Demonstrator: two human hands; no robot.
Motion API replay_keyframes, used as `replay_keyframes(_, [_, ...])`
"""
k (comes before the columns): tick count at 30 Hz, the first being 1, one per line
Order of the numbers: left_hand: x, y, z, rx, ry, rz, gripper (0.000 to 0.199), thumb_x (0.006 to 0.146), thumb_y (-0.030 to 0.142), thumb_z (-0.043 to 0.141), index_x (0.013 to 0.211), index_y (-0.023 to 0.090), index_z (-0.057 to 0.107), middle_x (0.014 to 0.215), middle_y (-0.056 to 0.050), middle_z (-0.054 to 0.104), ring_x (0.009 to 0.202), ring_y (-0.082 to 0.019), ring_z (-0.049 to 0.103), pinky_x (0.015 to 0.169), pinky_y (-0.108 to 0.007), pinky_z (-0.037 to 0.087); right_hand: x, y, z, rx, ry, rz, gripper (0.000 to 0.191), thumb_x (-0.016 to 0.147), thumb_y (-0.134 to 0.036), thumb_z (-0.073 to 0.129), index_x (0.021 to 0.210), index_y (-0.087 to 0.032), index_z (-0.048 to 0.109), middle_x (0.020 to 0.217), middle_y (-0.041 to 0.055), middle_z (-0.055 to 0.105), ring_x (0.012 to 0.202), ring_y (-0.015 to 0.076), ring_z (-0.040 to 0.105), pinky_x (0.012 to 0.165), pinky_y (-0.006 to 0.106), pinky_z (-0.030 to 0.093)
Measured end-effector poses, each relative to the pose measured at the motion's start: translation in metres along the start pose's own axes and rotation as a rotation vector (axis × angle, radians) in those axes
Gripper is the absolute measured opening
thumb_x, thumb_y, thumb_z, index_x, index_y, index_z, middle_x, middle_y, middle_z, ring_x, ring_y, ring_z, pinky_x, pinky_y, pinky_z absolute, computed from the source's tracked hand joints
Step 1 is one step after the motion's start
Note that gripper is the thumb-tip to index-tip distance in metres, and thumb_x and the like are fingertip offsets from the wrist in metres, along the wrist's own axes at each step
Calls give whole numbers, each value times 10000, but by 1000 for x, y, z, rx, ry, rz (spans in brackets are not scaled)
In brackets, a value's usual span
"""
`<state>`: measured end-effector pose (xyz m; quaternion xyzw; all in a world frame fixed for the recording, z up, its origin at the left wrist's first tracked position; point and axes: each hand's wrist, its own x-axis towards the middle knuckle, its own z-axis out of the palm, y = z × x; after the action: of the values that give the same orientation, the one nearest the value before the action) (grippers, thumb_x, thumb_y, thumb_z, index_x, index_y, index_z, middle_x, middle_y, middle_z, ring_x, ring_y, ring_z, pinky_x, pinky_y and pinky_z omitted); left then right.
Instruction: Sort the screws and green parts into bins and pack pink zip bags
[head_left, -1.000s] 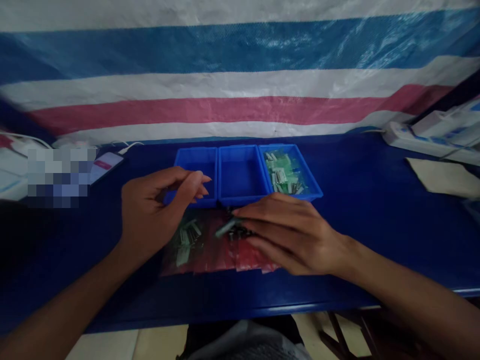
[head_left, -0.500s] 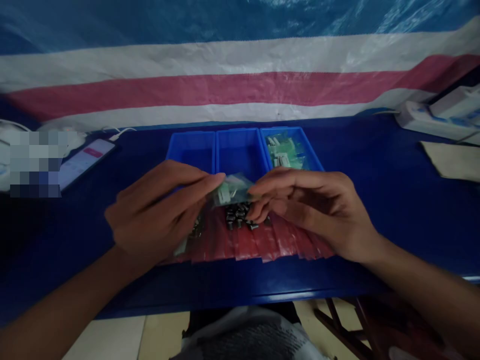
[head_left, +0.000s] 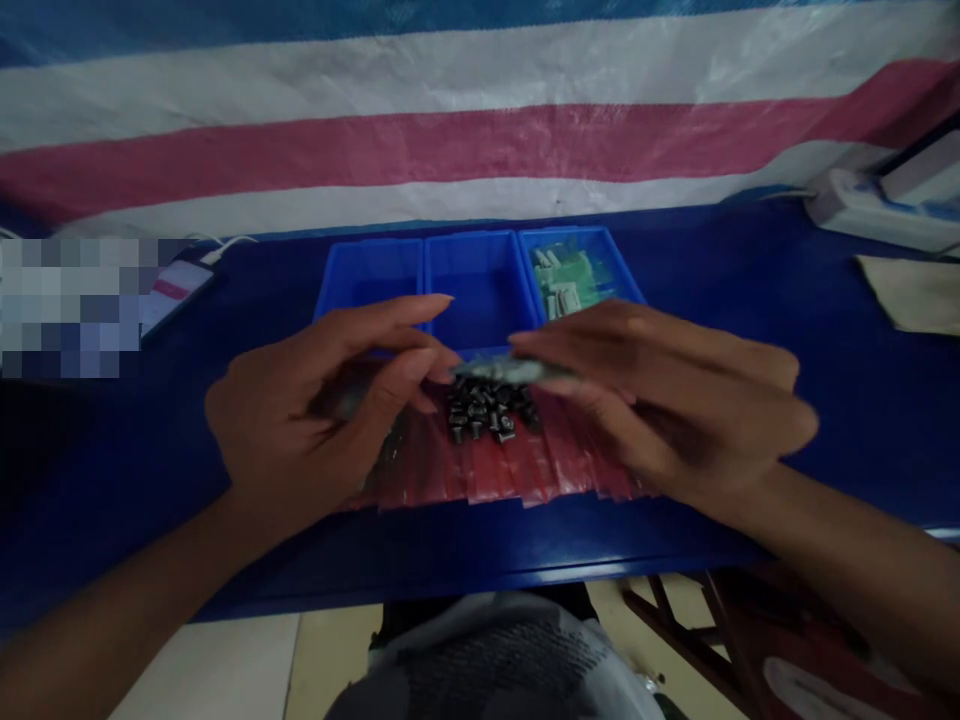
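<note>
Hands hung above the desk: the blurred right hand (head_left: 667,400) pinched a clear packet (head_left: 510,370) over one heap of dark metal parts (head_left: 487,408) on fanned red bags (head_left: 495,465). The left hand (head_left: 315,400) curled half-closed just beside it, its grip unclear. Three blue trays (head_left: 480,235) stood beyond, the rightmost holding green packets (head_left: 570,270), on the blue desk (head_left: 825,400) before a striped tarp (head_left: 480,140).
</note>
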<state>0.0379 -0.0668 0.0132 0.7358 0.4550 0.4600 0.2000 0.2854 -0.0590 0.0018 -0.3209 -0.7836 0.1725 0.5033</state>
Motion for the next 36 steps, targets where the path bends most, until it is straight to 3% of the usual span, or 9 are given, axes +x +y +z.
replay_keyframes(4, [7,-1,0,154,49,138,291,903,274,865,1153,421,843,1194,36,840,968,-223,818,861,-352,711,0,6,4,338,51,306,376,981,-212,839,1323,-359,783,829,-64,760,589,136,748,577,290,717])
replay_keyframes(8, [7,-8,3,61,31,-20,162,917,478,832,1053,392,853,1061,-22,834,989,-299,800,725,-395,702,1,9,6,601,-84,435,302,979,-205,826,1267,-294,800,889,-56,764,636,128,775,583,274,737])
replay_keyframes(14, [-15,-11,2,-1,15,-132,243,924,547,796,1082,365,831,914,-37,810,856,-273,778,635,-365,657,4,6,1,620,-268,403,170,1080,-320,718,1155,-241,848,888,2,838,737,145,817,629,232,703])
replay_keyframes(18, [-15,-6,-1,27,-22,-128,225,933,551,792,1016,346,832,859,-30,811,764,-239,763,593,-334,627,0,9,7,690,-206,267,286,998,-353,835,1263,-258,783,1003,10,819,797,154,817,637,239,677])
replay_keyframes(23, [1,3,-1,28,-143,52,92,967,372,783,884,349,817,776,32,807,642,-163,737,611,-278,625,1,7,11,384,-81,180,104,1000,-198,809,1084,-257,817,932,-11,812,723,128,764,651,250,629])
replay_keyframes(28, [10,-3,-2,56,-95,159,162,1008,251,709,899,319,808,785,59,821,641,-140,751,633,-255,618,18,39,-15,96,199,227,280,1021,-295,784,1301,-306,788,682,-59,617,562,130,587,536,275,482])
replay_keyframes(30, [12,-7,-4,110,-58,168,176,1024,262,699,884,289,802,755,60,808,608,-131,735,610,-246,597,24,63,-29,-45,152,277,211,1012,-362,791,1191,-256,825,652,-41,602,569,137,553,537,283,438])
replay_keyframes(33, [15,-13,-7,148,-36,198,192,1039,286,701,877,256,800,738,49,802,607,-132,740,601,-230,585,30,95,-42,-324,-33,209,203,1010,-354,755,1147,-232,841,744,5,734,619,165,628,574,298,491])
replay_keyframes(36, [15,-14,-8,153,-30,218,197,1043,285,697,875,251,794,741,40,803,612,-136,745,601,-230,579,30,106,-42,-463,-59,135,184,977,-299,749,1110,-244,864,960,71,828,853,260,734,779,409,610])
